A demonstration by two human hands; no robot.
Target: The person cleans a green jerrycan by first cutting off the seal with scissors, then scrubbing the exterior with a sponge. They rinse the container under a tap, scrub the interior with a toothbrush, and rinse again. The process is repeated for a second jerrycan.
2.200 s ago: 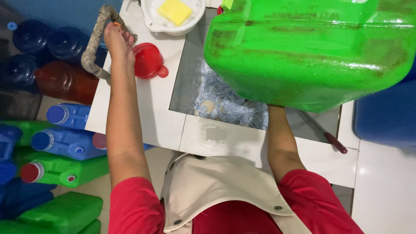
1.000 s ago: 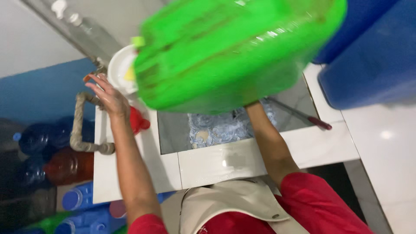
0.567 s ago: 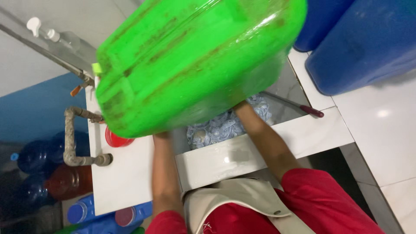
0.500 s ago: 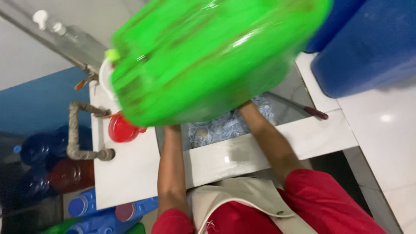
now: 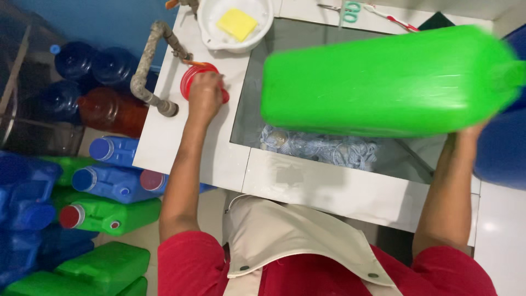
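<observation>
fingers of the left hand are closing on the red funnel at upper left; right hand is propping the green jerrycan, grip hidden.

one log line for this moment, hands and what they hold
left hand: on red cup | right hand: holds green jug tilted over sink | sponge: in white bowl

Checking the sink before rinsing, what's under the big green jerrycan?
Under the green jerrycan, the sink holds a crumpled blue-and-white cloth. The can hides the rest of the basin.
</observation>
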